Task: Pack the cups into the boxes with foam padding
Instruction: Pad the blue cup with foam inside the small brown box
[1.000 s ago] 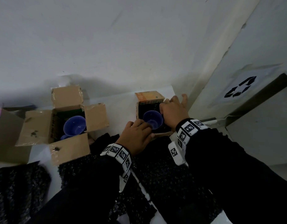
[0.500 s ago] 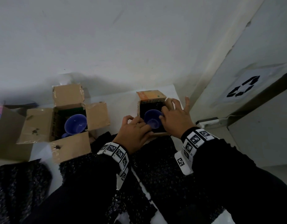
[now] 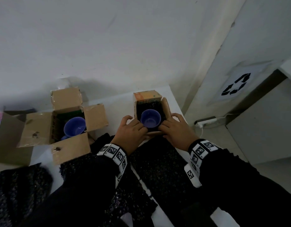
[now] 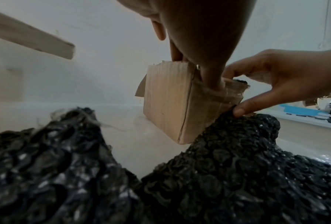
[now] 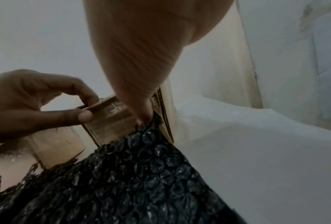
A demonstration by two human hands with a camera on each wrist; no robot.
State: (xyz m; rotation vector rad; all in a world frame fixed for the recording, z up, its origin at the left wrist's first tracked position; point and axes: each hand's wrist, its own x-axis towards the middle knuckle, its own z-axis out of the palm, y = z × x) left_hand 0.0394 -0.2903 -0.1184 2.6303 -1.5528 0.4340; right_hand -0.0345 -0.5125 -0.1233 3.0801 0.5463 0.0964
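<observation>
With both hands (image 3: 131, 131) (image 3: 176, 128) pinching the box's (image 3: 167, 106) near flap, the cup (image 3: 150, 118) padded inside, you'd fold it shut next.

A plain white wall (image 3: 108, 38) is seen behind the white surface (image 3: 118, 102), which ends at a corner on the right. There a pale vertical wall edge (image 3: 212, 76) is met. Further right, a white panel (image 3: 264, 38) is marked with a sheet bearing a black recycling symbol (image 3: 236, 84). Below it, a dark strip (image 3: 249, 102) is run along a pale cabinet front (image 3: 264, 128). A white power strip (image 3: 205, 122) with its cable is laid near the floor (image 3: 212, 145). The light is dim and even.
</observation>
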